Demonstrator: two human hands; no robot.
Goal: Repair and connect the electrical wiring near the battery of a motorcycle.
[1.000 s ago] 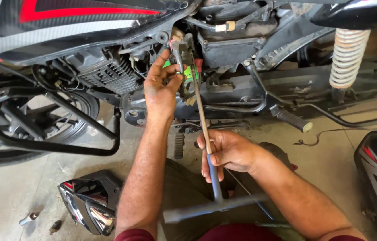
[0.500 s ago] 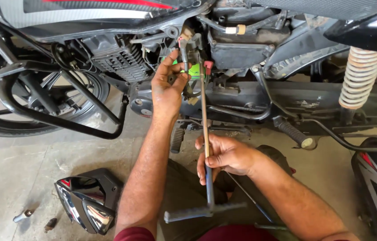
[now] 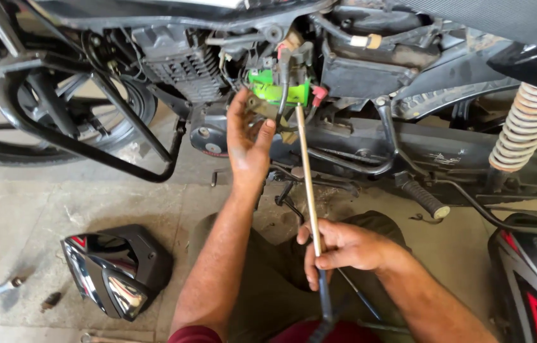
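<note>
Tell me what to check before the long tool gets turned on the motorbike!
1. Tool tip on the part: the long rod tool reaches up to the green part; exact seating cannot tell.
2. Grip: right hand wraps the rod low down, ok.
3. Steadying hand: left hand is open beside the green part, touching the bracket below it but gripping nothing, not ok.
4. Wires: a black cable hangs right by the tip, not ok.
5. Floor bits: a removed black cover and a small bolt lie apart from the hands, ok.
</note>
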